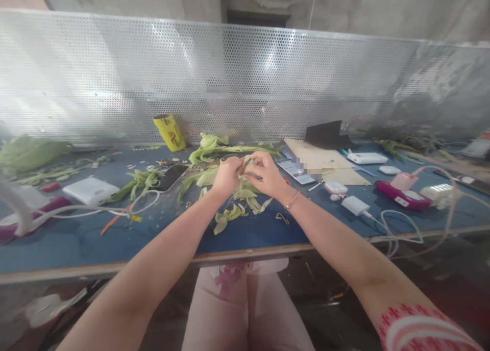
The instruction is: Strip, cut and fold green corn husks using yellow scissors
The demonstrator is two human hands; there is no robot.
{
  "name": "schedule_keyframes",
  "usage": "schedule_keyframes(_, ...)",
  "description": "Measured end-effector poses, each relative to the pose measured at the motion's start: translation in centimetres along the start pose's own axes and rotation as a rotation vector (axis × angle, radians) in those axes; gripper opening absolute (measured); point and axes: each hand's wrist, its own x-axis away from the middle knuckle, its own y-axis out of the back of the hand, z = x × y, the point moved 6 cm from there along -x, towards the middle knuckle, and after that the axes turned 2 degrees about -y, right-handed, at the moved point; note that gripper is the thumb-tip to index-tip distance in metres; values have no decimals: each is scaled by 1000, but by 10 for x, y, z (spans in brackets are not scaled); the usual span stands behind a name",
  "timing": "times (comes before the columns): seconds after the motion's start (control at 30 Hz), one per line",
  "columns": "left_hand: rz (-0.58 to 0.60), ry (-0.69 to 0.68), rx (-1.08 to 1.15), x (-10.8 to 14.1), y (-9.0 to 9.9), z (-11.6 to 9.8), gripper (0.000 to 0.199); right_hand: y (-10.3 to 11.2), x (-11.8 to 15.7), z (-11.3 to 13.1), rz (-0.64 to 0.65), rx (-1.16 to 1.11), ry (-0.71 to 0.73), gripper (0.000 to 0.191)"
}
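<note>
My left hand (228, 174) and my right hand (268, 174) meet above the middle of the table. Their fingers are closed together around a small pale-green leaf piece (247, 160), mostly hidden by the fingertips. Below them lie torn pale-green leaves (229, 217) and crumpled bits, some near the table's front. Just behind the hands is a bundle of long green leaves (210, 146) with bent stalks. To the left of my left hand, a broad leaf (206, 177) rests on the pile. My right wrist wears a thin bracelet.
A yellow tube (169, 132) leans against the perforated metal screen (245, 80). Phones, white chargers (355, 206), a white box (91, 190), cables and a magenta power strip (403, 195) lie on the blue table (264, 236). Brown cardboard (310, 154) is at the right back.
</note>
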Motion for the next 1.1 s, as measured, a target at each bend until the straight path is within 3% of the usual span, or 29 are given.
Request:
schedule_keyframes(0.2, -27, 104, 68, 0, 2, 3, 28, -1, -3, 4, 91, 15, 66, 17)
schedule_keyframes(0.4, -241, 215, 126, 4, 2, 12, 18, 1, -6, 3, 0, -56, 25, 16)
schedule_keyframes(0.53, -281, 309, 270, 9, -8, 18, 9, 2, -6, 4, -24, -64, 19, 15)
schedule_keyframes(0.67, -235, 388, 323, 14, -15, 21, 7, 3, -4, 6, -31, -45, 57, 15)
schedule_keyframes(0.9, -174, 453, 189, 15, -14, 18, 14, 4, -4, 6, -27, -28, 50, 16)
schedule_keyframes(1.1, -11, 447, -188, 6, -7, 20, 22, 11, -6, -4, -104, -156, -56, 12)
